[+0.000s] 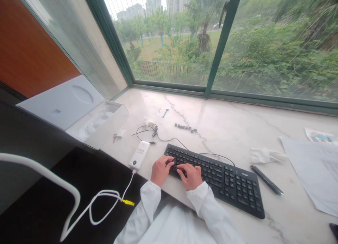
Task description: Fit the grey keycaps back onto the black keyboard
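Observation:
A black keyboard (pixel 224 182) lies slanted across the marble surface before me. Over its left-hand keys, my left hand (pixel 161 169) is closed, thumb and forefinger drawn together at the keys. Close beside it, my right hand (pixel 192 176) is closed too, with curled fingers and the thumb tip near the forefinger tip. Whatever either hand pinches is too small or hidden to make out. Behind the keyboard sits a row of several small dark keycaps (pixel 185 127). A small blue tool (pixel 165 113) lies farther back.
Left of the keyboard are a white power bank (pixel 139 154) with a white cable (pixel 105 193), a coiled black cable (pixel 155 130) and an open white box (pixel 105 126). A black pen (pixel 267 180), crumpled white tissue (pixel 265 156) and papers (pixel 314 170) lie right. A window (pixel 171 43) stands behind.

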